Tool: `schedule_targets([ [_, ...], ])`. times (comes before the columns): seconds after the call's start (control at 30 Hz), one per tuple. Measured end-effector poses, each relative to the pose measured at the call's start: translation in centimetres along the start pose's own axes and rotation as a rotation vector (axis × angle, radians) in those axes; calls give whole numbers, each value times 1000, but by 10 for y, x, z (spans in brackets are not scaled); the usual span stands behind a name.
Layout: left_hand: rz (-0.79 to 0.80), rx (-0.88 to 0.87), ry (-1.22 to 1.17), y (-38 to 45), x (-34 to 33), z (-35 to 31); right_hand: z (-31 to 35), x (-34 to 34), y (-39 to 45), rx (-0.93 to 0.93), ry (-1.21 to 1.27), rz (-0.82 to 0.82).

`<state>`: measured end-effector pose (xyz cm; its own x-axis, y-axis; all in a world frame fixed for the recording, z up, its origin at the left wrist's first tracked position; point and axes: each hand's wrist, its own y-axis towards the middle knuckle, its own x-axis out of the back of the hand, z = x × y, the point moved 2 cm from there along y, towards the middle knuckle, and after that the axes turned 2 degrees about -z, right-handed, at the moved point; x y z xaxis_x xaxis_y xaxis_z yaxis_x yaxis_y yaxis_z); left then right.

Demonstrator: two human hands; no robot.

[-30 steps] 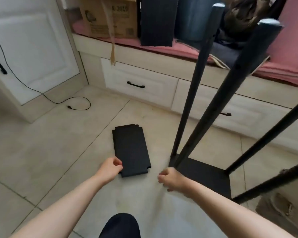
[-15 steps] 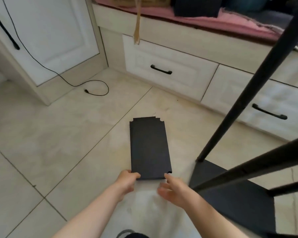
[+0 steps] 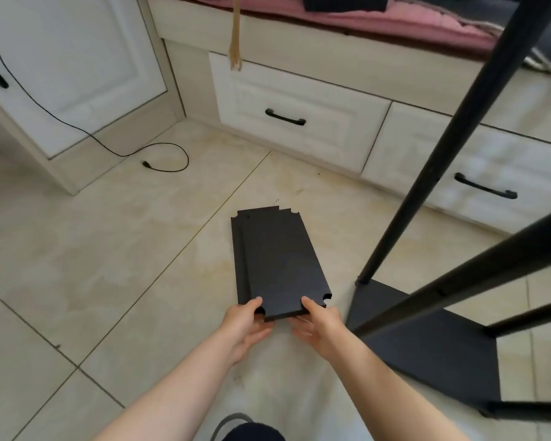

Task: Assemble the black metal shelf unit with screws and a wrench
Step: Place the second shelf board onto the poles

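While both of my hands are closing on the near short edge of the top black shelf board (image 3: 277,262), I am pinching it with thumbs on top and fingers tucked underneath: my left hand (image 3: 244,326) is gripping near the left notched corner, my right hand (image 3: 318,326) just inside the right one. That board is lying on a second board (image 3: 240,249) whose left edge is showing beside it, both on the tiled floor (image 3: 109,249) straight ahead of me. Its long axis is running away from me toward the drawers (image 3: 293,119), so I am judging that lifting will mean raising this near end first. Neither hand is nearer; they are sitting level. To my right the half-built frame (image 3: 427,351) is standing with its black poles (image 3: 452,138) rising, just beside my right wrist, so I am expecting to swing the board that way
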<state>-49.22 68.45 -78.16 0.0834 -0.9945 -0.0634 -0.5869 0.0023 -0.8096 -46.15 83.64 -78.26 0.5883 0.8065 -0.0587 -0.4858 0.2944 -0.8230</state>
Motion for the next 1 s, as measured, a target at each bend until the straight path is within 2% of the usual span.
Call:
schedule_targets([
  [0.1, 25, 16, -14, -5, 5, -3, 5, -6, -12, 10, 187, 28],
  [0.23, 47, -4, -77, -14, 17, -13, 15, -17, -27, 82, 218, 102],
  [0.43, 71, -19, -262, -41, 36, -57, 30, -11, -72, 20, 340, 221],
  [0.63, 82, -192, -316, -88, 54, -120, 56, 14, -140, -48, 389, 401],
  [0.8, 103, -300, -371, -137, 59, -164, 79, 38, -203, -27, 320, 546],
  [1.0, 141, -363, -394, -209, 70, -188, 111, 67, -272, 91, 194, 541],
])
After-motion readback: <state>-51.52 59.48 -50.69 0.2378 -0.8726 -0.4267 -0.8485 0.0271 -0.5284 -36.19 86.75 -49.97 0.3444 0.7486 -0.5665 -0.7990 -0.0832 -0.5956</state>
